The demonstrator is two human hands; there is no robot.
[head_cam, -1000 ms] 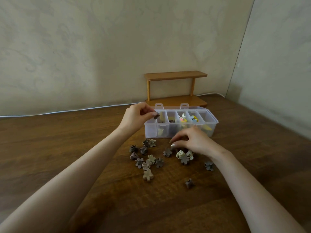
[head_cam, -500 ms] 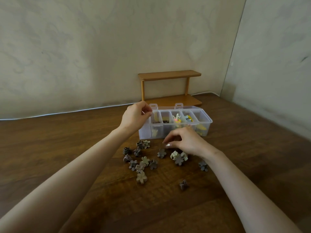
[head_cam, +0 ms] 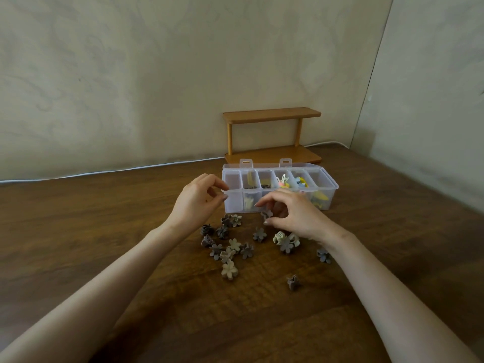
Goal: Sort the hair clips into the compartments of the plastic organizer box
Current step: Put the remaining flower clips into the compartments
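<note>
Home room, wooden table [head_cam: 131, 218], small shelf [head_cam: 272, 115]

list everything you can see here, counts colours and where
organizer box: one, clear plastic, lid open, far middle of table
boxed clips: count unclear, beige, dark, pink, blue, yellow, in its compartments
loose clips: about sixteen, grey-brown and beige, table in front of box
held clip: one, grey-brown, just in front of box
shelf: one, orange-brown wood, behind box
cable: one, white, along wall foot
table: one, dark brown wood
left hand: one, at box's left end, holding nothing visible
right hand: one, pinching held clip
</note>
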